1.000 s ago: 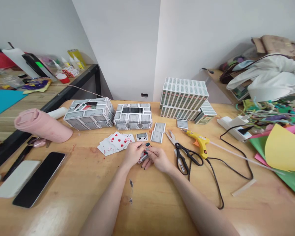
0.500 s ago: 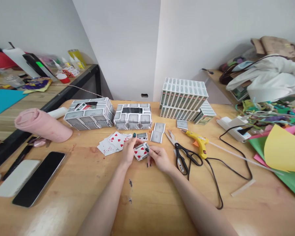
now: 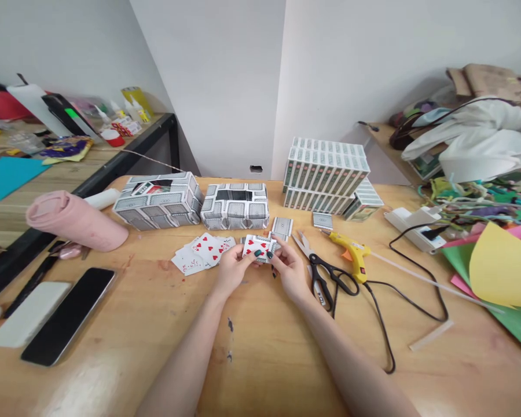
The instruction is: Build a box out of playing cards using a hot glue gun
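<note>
Between my two hands is a playing card (image 3: 252,244) with red hearts, its right end showing a folded strip of patterned back. My left hand (image 3: 233,267) pinches its left side, thumb on the face. My right hand (image 3: 290,267) is closed on the right end with thumb and fingers. Just left lie loose playing cards (image 3: 200,255), face up and overlapping. Beyond my right hand a card (image 3: 282,226) lies back up, partly covered by the held card and fingers. Two boxes made of folded cards, a larger one (image 3: 156,202) and a smaller one (image 3: 235,207), stand behind.
Stacked card packs (image 3: 325,174) rise at the back right. Black-handled scissors (image 3: 325,275) and a yellow glue gun (image 3: 351,252) with a trailing cord lie right of my hand, near a power strip (image 3: 417,229). A phone (image 3: 69,315) and a pink roll (image 3: 76,223) are at left.
Both hands have moved slightly up and away with the card, which has turned from tilted to nearly level. My left thumb has come down onto the card's face.
</note>
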### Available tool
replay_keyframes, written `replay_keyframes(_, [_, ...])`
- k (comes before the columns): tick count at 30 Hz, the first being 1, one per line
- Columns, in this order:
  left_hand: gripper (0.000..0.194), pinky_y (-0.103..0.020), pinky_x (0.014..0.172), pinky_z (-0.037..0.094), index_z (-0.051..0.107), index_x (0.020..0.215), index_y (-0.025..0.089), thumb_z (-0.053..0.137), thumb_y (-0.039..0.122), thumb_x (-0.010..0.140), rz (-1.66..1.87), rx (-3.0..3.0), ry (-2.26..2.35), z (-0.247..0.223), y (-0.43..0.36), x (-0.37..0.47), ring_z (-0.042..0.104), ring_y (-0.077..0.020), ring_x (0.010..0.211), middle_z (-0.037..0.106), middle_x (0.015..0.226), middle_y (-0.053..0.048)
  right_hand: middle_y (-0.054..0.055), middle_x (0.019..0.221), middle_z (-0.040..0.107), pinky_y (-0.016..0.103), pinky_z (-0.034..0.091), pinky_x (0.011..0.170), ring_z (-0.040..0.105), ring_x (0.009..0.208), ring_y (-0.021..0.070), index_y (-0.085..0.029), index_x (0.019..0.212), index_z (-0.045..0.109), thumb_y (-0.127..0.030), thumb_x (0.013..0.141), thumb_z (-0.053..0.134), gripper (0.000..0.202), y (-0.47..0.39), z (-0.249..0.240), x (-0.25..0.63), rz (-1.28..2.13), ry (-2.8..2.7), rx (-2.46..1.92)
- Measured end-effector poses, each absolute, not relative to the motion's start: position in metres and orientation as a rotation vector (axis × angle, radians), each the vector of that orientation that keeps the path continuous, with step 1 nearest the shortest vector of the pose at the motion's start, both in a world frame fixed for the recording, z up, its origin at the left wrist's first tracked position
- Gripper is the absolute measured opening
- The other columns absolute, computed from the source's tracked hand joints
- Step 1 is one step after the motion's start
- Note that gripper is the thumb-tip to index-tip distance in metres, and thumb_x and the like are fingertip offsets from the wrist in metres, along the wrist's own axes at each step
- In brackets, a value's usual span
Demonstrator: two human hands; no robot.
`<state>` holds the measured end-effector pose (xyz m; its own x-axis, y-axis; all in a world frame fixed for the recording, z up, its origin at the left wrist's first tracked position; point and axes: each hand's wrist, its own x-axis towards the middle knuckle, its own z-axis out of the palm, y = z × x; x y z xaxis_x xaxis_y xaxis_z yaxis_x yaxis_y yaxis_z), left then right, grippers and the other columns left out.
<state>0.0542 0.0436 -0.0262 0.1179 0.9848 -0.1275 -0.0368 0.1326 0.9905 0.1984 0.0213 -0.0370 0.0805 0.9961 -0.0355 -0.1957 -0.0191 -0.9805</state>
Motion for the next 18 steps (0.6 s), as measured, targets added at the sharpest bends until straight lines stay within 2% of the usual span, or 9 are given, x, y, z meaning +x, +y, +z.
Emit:
replay_keyframes(3, [0.029, -0.026, 0.058, 0.051, 0.062, 0.093, 0.015, 0.064, 0.037, 0.074, 1.116, 1.122, 1.195, -0.0304, 0.0458, 0.0537, 0.063, -0.0153, 0.063, 0.068, 0.076, -0.003, -0.008, 0.061, 0.048, 0.022, 0.035, 0.047, 0.043, 0.048, 0.0083, -0.020, 0.116, 0.053, -0.029, 0.073, 0.065, 0.046, 0.0217, -0.0374, 0.1976, 1.333, -0.991, -1.092])
replay_keyframes(8, [0.025, -0.020, 0.046, 0.040, 0.063, 0.088, 0.015, 0.062, 0.037, 0.076, 1.125, 1.180, 1.236, -0.0353, 0.0470, 0.0540, 0.052, -0.0102, 0.049, 0.061, 0.061, 0.002, -0.005, 0.059, 0.056, 0.021, 0.035, 0.044, 0.046, 0.045, 0.0085, -0.019, 0.085, 0.051, -0.035, 0.073, 0.066, 0.026, 0.0211, -0.0371, 0.1961, 1.388, -0.954, -1.121])
replay_keyframes(11, [0.025, -0.021, 0.051, 0.042, 0.066, 0.088, 0.015, 0.063, 0.036, 0.076, 1.065, 1.241, 1.202, -0.0333, 0.0464, 0.0531, 0.055, -0.0119, 0.056, 0.064, 0.066, 0.000, -0.005, 0.057, 0.055, 0.020, 0.033, 0.042, 0.044, 0.043, 0.0075, -0.020, 0.075, 0.047, -0.040, 0.075, 0.064, 0.026, 0.0201, -0.0360, 0.1962, 1.397, -0.954, -1.129])
replay_keyframes(18, [0.023, -0.025, 0.064, 0.048, 0.070, 0.091, 0.017, 0.061, 0.034, 0.078, 0.989, 1.334, 1.160, -0.0292, 0.0432, 0.0548, 0.062, -0.0174, 0.073, 0.070, 0.085, -0.005, -0.008, 0.052, 0.045, 0.020, 0.030, 0.040, 0.037, 0.042, 0.0067, -0.020, 0.078, 0.049, -0.045, 0.077, 0.060, 0.028, 0.0187, -0.0346, 0.1968, 1.477, -0.975, -1.078])
